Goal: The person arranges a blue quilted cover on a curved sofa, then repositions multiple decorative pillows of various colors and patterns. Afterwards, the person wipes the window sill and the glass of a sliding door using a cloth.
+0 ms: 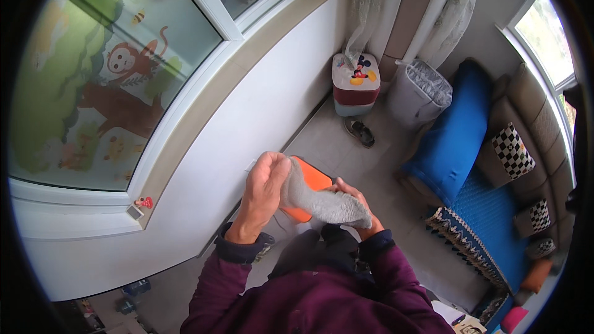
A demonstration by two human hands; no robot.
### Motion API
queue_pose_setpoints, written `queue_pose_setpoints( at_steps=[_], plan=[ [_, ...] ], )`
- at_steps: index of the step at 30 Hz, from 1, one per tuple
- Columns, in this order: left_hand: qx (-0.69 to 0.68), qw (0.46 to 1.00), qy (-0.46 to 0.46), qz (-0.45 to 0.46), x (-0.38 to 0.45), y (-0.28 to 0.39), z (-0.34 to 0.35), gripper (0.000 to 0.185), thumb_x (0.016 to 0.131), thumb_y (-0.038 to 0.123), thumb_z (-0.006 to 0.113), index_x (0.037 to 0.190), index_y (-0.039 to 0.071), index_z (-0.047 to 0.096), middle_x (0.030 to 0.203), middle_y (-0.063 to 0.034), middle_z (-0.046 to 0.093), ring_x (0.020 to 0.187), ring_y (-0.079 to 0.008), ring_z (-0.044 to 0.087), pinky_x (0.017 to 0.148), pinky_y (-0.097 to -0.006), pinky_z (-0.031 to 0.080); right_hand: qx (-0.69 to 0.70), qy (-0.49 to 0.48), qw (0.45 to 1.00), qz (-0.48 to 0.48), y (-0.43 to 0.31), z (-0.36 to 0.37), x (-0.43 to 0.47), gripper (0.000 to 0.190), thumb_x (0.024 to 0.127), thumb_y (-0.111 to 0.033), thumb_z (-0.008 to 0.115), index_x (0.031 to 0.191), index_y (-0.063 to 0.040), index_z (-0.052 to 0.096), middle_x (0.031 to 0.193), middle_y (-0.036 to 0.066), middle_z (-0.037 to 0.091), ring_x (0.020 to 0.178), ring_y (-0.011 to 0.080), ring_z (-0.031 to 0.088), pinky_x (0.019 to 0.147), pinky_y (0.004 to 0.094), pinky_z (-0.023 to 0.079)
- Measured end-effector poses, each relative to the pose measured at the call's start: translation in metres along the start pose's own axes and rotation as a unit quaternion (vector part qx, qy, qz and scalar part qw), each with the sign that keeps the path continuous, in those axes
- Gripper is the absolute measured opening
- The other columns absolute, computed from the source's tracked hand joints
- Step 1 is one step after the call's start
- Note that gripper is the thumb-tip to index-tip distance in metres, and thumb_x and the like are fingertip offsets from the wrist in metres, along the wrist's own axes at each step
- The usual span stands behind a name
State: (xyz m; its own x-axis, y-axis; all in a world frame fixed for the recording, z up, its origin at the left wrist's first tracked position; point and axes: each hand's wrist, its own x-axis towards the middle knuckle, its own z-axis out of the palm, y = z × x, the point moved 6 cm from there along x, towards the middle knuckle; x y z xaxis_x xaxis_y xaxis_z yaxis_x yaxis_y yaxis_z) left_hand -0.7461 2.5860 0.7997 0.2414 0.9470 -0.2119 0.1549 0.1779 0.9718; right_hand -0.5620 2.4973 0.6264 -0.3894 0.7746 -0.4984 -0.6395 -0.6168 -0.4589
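A grey plush cloth (335, 206) stretches between my two hands in front of my body. My left hand (263, 190) pinches one end of it between thumb and fingers. The other end lies over my right hand (364, 211), which grips it from the far side; most of those fingers are hidden behind the fabric. Below the cloth and partly covered by it is a flat orange object (315, 175), perhaps a stool top, near the white wall.
A low white wall (232, 134) with a beige ledge (204, 111) runs along my left under glass windows. Ahead stand a storage stool with a cartoon lid (356, 95), a dark shoe (359, 132) and a lined grey bin (410, 97). To the right is a blue-covered sofa (492, 222).
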Motion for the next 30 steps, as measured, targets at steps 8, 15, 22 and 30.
queue_pose_setpoints(
  at_steps=[8,15,22,30],
  plan=[
    [-0.211,0.965,-0.019,-0.153,-0.012,-0.033,0.035,0.025,0.112,0.026,0.054,0.116,0.003,0.062,0.105,-0.0040,0.069,0.092,-0.0102,0.066,0.083,-0.0276,0.056,-0.099,-0.095,0.981,-0.137,0.002,-0.001,-0.032,0.065,0.102,-0.037,0.064,0.152,0.002,0.049,0.145,0.020,0.061,0.133,0.0315,0.059,0.117,0.0438,0.042],
    [-0.297,0.918,-0.130,-0.228,-0.039,-0.041,0.063,0.033,0.110,0.032,0.058,0.126,0.004,0.063,0.106,-0.0051,0.070,0.085,-0.0157,0.068,0.069,-0.0332,0.057,-0.230,0.043,0.944,-0.231,0.006,0.015,-0.043,0.036,0.095,-0.008,0.075,0.129,0.001,0.067,0.114,0.006,0.074,0.108,0.0176,0.067,0.095,0.0347,0.054],
    [-0.037,0.998,-0.038,-0.043,-0.016,-0.076,-0.006,0.037,0.103,0.025,0.065,0.130,0.000,0.060,0.118,-0.0065,0.066,0.105,-0.0146,0.063,0.086,-0.0282,0.052,-0.074,0.103,0.981,-0.149,0.037,0.001,-0.089,0.036,0.096,-0.020,0.072,0.126,0.000,0.067,0.095,-0.004,0.062,0.083,0.0068,0.054,0.071,0.0235,0.041],
    [-0.164,0.937,-0.304,-0.046,-0.058,-0.112,-0.018,0.041,0.102,0.017,0.067,0.138,0.000,0.055,0.131,-0.0103,0.066,0.120,-0.0180,0.062,0.100,-0.0315,0.051,-0.053,0.041,0.962,-0.264,0.087,0.087,-0.081,0.037,0.097,-0.025,0.069,0.124,0.000,0.066,0.109,0.003,0.066,0.104,0.0122,0.059,0.092,0.0295,0.047]
  ],
)
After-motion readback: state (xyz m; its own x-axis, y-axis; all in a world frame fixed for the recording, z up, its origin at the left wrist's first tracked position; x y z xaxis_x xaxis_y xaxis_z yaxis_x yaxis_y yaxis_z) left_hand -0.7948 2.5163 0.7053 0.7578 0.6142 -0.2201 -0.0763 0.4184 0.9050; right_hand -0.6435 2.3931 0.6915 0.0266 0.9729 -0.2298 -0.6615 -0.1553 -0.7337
